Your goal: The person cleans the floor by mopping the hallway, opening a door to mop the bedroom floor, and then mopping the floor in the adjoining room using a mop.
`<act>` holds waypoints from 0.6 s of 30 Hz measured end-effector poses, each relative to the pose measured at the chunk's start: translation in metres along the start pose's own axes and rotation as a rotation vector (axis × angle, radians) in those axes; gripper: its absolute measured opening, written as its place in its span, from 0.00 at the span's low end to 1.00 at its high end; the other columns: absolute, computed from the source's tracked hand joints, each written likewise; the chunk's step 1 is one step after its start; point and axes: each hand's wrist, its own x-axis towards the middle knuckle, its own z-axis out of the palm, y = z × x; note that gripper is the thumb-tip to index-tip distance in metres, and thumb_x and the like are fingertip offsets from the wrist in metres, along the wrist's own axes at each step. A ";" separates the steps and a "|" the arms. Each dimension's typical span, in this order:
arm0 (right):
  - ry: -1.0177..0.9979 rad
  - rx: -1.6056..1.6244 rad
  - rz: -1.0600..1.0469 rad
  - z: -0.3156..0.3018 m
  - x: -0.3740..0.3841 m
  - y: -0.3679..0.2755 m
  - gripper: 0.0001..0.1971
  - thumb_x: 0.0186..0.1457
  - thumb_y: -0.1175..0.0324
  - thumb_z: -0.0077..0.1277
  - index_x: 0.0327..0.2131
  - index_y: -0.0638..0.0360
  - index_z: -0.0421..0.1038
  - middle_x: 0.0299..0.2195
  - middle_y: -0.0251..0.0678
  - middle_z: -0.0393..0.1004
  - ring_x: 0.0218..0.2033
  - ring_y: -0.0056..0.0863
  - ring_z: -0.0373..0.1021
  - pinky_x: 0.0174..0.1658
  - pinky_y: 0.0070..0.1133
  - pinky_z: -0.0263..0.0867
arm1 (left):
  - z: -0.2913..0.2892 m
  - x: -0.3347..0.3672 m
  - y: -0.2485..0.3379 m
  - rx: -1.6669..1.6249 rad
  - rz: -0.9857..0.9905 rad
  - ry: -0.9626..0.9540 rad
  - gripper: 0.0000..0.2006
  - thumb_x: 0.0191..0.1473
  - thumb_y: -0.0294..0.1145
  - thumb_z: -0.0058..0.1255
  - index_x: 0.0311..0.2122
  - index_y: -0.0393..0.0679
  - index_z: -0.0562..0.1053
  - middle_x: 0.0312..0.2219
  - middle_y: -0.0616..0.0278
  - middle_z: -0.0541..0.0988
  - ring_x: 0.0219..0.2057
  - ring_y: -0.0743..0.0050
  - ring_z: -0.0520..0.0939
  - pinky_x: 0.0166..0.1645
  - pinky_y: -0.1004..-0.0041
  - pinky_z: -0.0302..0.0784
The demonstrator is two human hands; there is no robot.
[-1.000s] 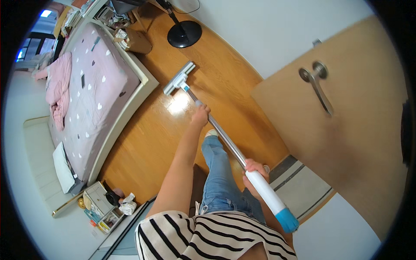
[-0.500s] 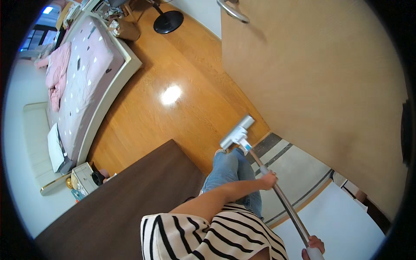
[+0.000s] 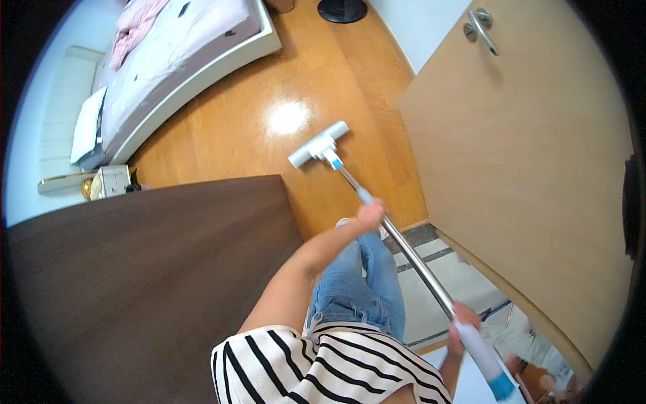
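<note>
A mop with a long steel pole [image 3: 417, 261] slants from the lower right up toward the middle of the view. Its white-grey bar-shaped head [image 3: 319, 144] is at the wooden floor; whether it presses on the boards I cannot tell. Around the pole's lower part, by a pale grey collar, my left hand [image 3: 371, 214] is closed. Farther back, my right hand [image 3: 463, 324] grips the pole beside its thick white end piece [image 3: 479, 351], which carries a blue band.
A bed [image 3: 182, 60] with a pale frame stands at the far left. Close on my left is a large dark brown panel [image 3: 155, 283]. An open wooden door [image 3: 518, 155] with a metal handle stands to the right. A black round base [image 3: 342, 9] sits at the back.
The mop head has moved forward and left, away from my feet and over the floor. Both hands went forward with the pole. My view has also shifted, with the door handle now farther right.
</note>
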 end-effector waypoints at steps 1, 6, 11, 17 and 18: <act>0.429 0.824 -0.051 0.025 0.036 -0.046 0.07 0.37 0.73 0.47 0.26 0.57 0.64 0.26 0.42 0.69 0.30 0.34 0.66 0.37 0.27 0.61 | -0.005 0.010 -0.033 0.114 -0.022 -0.010 0.07 0.33 0.24 0.43 0.24 0.46 0.68 0.29 0.57 0.68 0.35 0.61 0.69 0.34 0.68 0.70; 0.106 1.079 -0.219 0.096 0.087 -0.086 0.14 0.32 0.80 0.50 0.28 0.60 0.60 0.28 0.40 0.64 0.36 0.35 0.62 0.42 0.29 0.56 | -0.022 0.009 -0.121 0.130 -0.348 0.290 0.06 0.39 0.23 0.38 0.27 0.43 0.65 0.38 0.55 0.64 0.46 0.58 0.61 0.44 0.68 0.64; -0.089 1.095 -0.171 0.081 0.047 -0.079 0.15 0.34 0.84 0.47 0.29 0.58 0.58 0.31 0.36 0.59 0.43 0.31 0.55 0.38 0.21 0.62 | 0.005 -0.026 -0.102 -0.014 -0.230 0.609 0.05 0.39 0.24 0.39 0.26 0.43 0.63 0.38 0.57 0.64 0.46 0.57 0.60 0.47 0.68 0.59; -0.118 0.985 -0.248 0.051 -0.058 0.033 0.15 0.32 0.81 0.49 0.27 0.57 0.60 0.28 0.35 0.63 0.38 0.31 0.60 0.41 0.26 0.57 | 0.119 -0.057 0.000 -0.109 -0.155 0.740 0.07 0.34 0.20 0.42 0.24 0.42 0.64 0.34 0.52 0.64 0.45 0.53 0.60 0.48 0.66 0.57; -0.168 0.905 -0.337 0.057 -0.094 0.074 0.15 0.32 0.82 0.49 0.27 0.56 0.59 0.29 0.35 0.62 0.41 0.31 0.57 0.39 0.23 0.59 | 0.174 -0.063 0.023 -0.129 -0.109 0.796 0.08 0.32 0.19 0.43 0.23 0.42 0.64 0.32 0.51 0.64 0.44 0.52 0.60 0.47 0.65 0.57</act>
